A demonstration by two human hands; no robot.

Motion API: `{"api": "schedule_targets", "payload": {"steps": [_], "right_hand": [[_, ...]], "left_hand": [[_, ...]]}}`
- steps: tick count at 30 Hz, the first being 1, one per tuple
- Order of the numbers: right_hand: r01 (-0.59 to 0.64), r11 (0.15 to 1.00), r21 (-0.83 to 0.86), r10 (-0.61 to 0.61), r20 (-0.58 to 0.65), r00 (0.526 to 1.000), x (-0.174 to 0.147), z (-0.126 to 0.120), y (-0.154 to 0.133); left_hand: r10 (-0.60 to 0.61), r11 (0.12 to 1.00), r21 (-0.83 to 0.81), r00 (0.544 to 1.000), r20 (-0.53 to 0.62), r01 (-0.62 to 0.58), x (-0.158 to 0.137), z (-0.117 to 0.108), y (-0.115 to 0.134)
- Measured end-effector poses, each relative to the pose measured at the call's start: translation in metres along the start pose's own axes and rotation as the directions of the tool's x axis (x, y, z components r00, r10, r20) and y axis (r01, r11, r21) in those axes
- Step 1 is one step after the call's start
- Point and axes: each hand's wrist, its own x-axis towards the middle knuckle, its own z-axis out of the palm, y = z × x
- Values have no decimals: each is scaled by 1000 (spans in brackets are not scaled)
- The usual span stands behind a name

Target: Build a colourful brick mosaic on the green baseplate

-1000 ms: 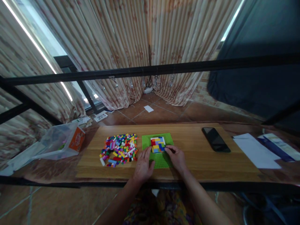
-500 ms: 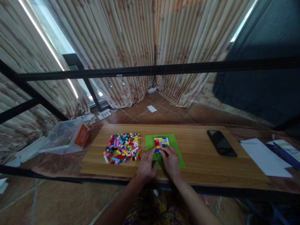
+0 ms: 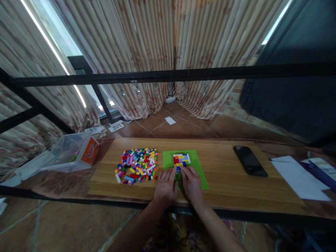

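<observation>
On a green studded baseplate lies a flat patch of building bricks in white, red, yellow and blue. My left hand rests at its near left edge, fingers close together and bent over the bricks. From the near right, my right hand meets it with curled fingers. A blue brick shows between the fingertips of both hands, at the near edge of the patch. Fingers partly cover that edge, so how firmly each one grips cannot be made out.
Left of the baseplate, many loose bricks are spread over the wooden board. A clear plastic box with an orange label stands farther left. To the right lie a black phone and white paper sheets. A black rail crosses beyond the board.
My hands have come closer together over the near edge of the brick patch. My right fingers have shifted slightly, now covering more of the blue bricks. The view has moved a little.
</observation>
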Motion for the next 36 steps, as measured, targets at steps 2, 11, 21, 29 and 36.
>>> {"api": "schedule_targets", "payload": {"steps": [2, 11, 21, 29, 36], "right_hand": [[58, 990, -131, -52, 53, 997, -6, 0, 0], [175, 884, -432, -69, 251, 966, -14, -3, -2], [84, 986, -146, -71, 89, 993, -18, 4, 9], [-66, 986, -151, 52, -92, 994, -20, -15, 34], [33, 963, -266, -26, 29, 999, -30, -17, 31]], "left_hand": [[-2, 1000, 24, 1000, -5, 2, 0, 1, 1], [-36, 992, 125, 999, 27, 32, 4, 10, 2], [-85, 996, 5, 996, 3, 85, -3, 2, 3], [-81, 979, -186, 997, 4, 80, -13, 2, -4], [-45, 976, -214, 999, 16, 47, -13, -2, -5]]}}
